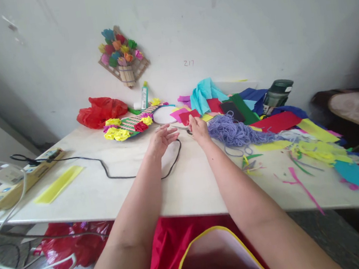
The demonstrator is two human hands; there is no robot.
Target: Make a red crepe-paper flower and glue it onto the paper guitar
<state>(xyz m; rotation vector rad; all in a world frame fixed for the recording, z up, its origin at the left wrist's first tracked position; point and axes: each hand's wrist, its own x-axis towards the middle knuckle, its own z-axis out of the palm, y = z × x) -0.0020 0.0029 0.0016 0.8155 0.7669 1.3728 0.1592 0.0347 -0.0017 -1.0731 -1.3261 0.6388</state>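
Over the middle of the white table (102, 200), my left hand (162, 139) is open, its fingers spread and pointing right, with nothing in it. My right hand (199, 129) is closed on a pair of scissors (182, 128); the blades point left toward my left hand, and most of the handle is hidden by my fingers. A black cable (179, 152) loops across the tabletop below both hands. Just right of my right hand lies a heap of purple yarn (236, 131). Behind it are red paper (189, 116) and a round hoop (164, 115).
A craft piece with yellow paper flowers (122, 134), a red plastic bag (101, 111) and a glue tube (144, 96) stand at the back left. A power strip (36, 173) and yellow strip (59, 184) lie left. Coloured scraps and a dark bottle (277, 95) crowd the right.
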